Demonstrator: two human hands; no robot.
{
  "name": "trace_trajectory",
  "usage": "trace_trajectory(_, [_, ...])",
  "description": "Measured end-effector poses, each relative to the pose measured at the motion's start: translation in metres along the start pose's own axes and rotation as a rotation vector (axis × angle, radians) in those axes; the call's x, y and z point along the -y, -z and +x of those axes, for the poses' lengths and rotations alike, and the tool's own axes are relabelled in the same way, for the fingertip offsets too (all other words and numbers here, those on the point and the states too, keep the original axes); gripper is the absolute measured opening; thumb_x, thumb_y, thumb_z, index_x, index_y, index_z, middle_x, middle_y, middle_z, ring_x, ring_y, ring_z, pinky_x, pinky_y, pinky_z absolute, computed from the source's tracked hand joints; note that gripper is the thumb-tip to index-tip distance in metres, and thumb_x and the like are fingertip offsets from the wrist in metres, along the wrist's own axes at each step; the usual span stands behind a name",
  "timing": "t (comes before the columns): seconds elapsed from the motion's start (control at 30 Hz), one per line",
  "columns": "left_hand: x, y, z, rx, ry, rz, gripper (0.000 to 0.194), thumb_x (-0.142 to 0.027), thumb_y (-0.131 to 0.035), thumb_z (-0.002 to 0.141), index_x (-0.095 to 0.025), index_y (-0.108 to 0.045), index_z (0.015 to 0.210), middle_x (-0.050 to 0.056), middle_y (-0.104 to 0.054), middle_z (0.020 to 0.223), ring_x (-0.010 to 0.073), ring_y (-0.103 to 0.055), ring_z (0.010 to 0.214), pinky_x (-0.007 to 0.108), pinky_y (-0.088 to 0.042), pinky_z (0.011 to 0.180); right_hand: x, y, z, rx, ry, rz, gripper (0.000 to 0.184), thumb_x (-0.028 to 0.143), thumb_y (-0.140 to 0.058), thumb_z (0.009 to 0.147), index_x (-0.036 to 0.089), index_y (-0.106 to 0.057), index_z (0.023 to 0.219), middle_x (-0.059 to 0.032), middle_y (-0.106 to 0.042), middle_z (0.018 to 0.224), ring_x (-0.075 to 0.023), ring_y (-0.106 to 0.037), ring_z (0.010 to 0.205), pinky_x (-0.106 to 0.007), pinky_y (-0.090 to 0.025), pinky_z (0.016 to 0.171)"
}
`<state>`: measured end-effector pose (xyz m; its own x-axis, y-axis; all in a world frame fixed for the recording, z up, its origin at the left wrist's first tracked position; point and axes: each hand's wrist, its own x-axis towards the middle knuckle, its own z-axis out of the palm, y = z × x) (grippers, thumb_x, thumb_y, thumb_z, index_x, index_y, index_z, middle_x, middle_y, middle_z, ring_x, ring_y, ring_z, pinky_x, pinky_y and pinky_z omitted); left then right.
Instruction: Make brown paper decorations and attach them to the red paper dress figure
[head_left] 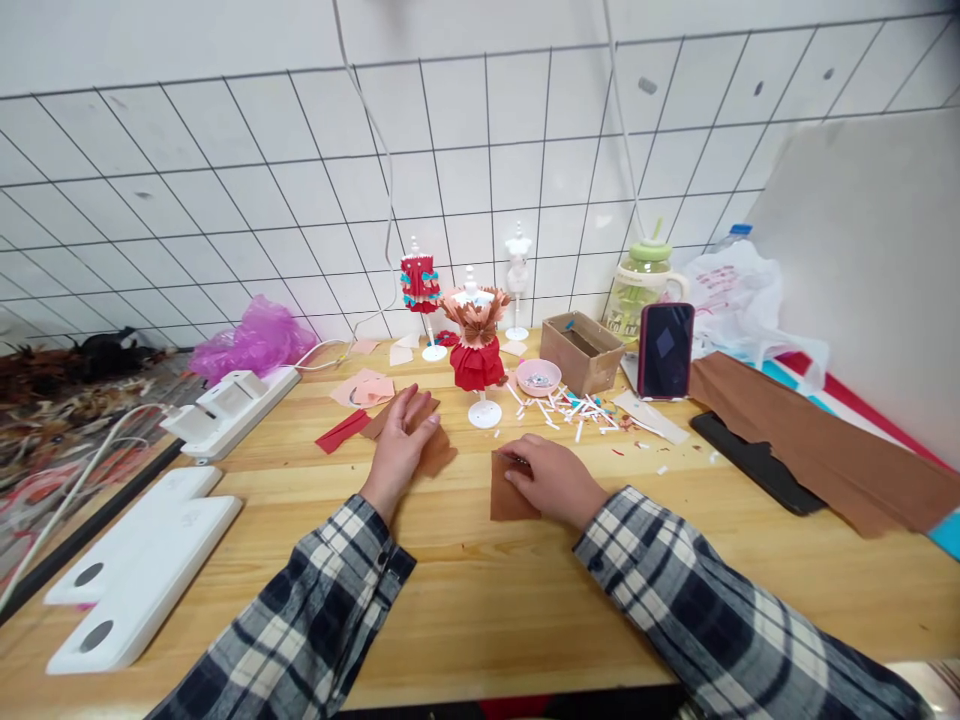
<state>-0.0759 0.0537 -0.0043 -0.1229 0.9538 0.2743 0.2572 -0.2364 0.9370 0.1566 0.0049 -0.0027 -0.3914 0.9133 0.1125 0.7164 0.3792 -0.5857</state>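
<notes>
My left hand (403, 447) lies with its fingers stretched out over brown paper pieces (437, 455) left of the middle of the table. Under the curled fingers of my right hand (556, 478) is a square of brown paper (510, 498). A thin dark object (516, 459) shows at those fingers, mostly hidden, its kind unclear. Just beyond both hands stands a small white dress form wearing a red paper skirt (478, 368) and a pleated pink-and-brown paper top (477, 315). A folded red paper strip (343, 431) rests left of my left hand.
Behind stand another dressed form (420, 285) and a bare white form (517, 275). Paper scraps (577, 410), a pink bowl (538, 388), a cardboard box (596, 362) and a phone (665, 350) are at right. A power strip (251, 408) and white flat devices (150, 575) lie left.
</notes>
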Motion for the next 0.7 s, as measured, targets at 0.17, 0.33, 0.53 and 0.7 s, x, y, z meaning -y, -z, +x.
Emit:
trace_trajectory(0.17, [-0.002,0.012,0.003,-0.037,-0.171,0.666,0.038,-0.034,-0.062,0.077,-0.021,-0.061,0.113,0.01,-0.063,0.119,0.0288,-0.053,0.116,0.045,-0.037,0.102,-0.005,0.002,-0.002,0.047,0.058,-0.086,0.057,0.04,-0.075,0.069,0.028,-0.058,0.122,-0.0064,-0.057,0.119,-0.0244,-0.054,0.106,-0.035,-0.041,0.088])
trace_trajectory(0.33, [-0.002,0.013,-0.006,0.336,-0.18,0.888,0.033,-0.047,-0.061,0.076,-0.025,-0.07,0.099,0.007,-0.069,0.107,0.0293,-0.06,0.105,0.044,-0.043,0.094,-0.006,-0.002,-0.001,0.039,0.077,0.012,0.06,0.044,-0.073,0.071,0.025,-0.056,0.125,-0.0071,-0.056,0.125,-0.0244,-0.053,0.111,-0.036,-0.041,0.093])
trace_trajectory(0.53, [-0.002,0.0,-0.012,0.444,-0.33,0.729,0.051,-0.044,-0.054,0.083,-0.026,-0.052,0.131,0.007,-0.056,0.134,0.0275,-0.046,0.126,0.048,-0.031,0.108,-0.006,-0.001,0.004,-0.084,0.044,0.126,0.031,0.031,-0.06,0.083,0.024,-0.063,0.113,-0.0054,-0.063,0.113,-0.019,-0.059,0.103,-0.032,-0.044,0.09])
trace_trajectory(0.7, [0.006,0.045,0.016,0.012,-0.254,0.917,0.031,-0.031,-0.049,0.083,-0.02,-0.067,0.106,0.009,-0.068,0.109,0.0276,-0.058,0.105,0.042,-0.042,0.095,-0.022,0.013,0.004,-0.156,-0.095,0.16,0.031,0.038,-0.042,0.092,0.024,-0.064,0.109,-0.0036,-0.071,0.096,-0.0187,-0.064,0.088,-0.032,-0.046,0.079])
